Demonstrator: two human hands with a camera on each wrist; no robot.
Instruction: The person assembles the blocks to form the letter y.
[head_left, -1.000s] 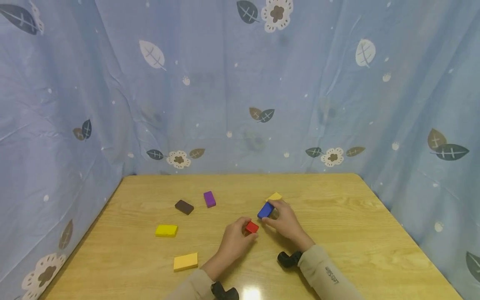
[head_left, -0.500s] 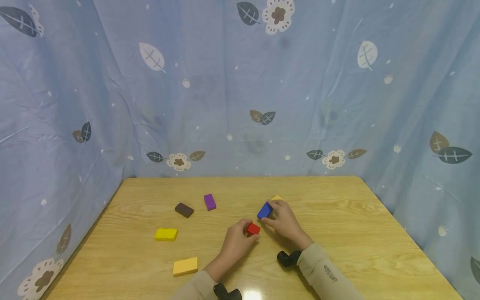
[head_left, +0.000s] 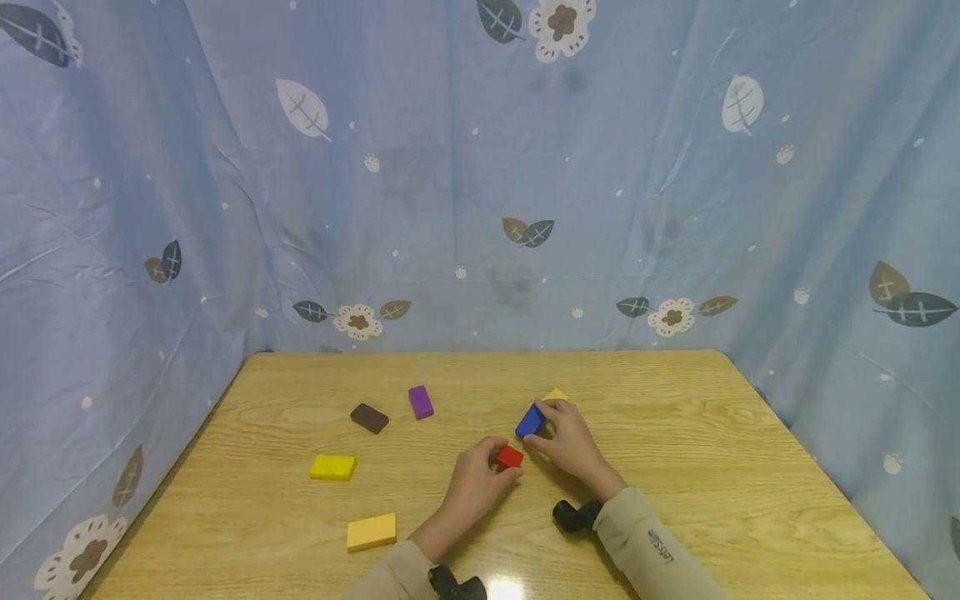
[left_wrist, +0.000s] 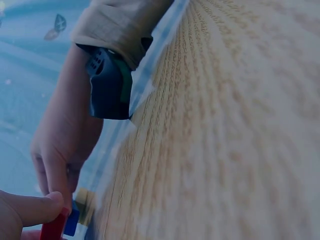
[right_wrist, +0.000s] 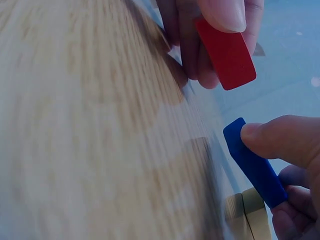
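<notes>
In the head view my left hand pinches a small red block between thumb and fingers near the middle of the table. Just beyond it to the right, my right hand grips a blue block by its two ends. The right wrist view shows the red block tilted, its end facing the blue block across a gap. Behind the right fingers a yellow block is partly hidden.
On the left of the wooden table lie a purple block, a dark brown block, a bright yellow block and an orange-yellow block. A patterned blue curtain hangs behind the table and along both sides.
My left hand has shifted slightly right with the red block, closer to the blue one. My right hand keeps its grip on the blue block, almost still.
</notes>
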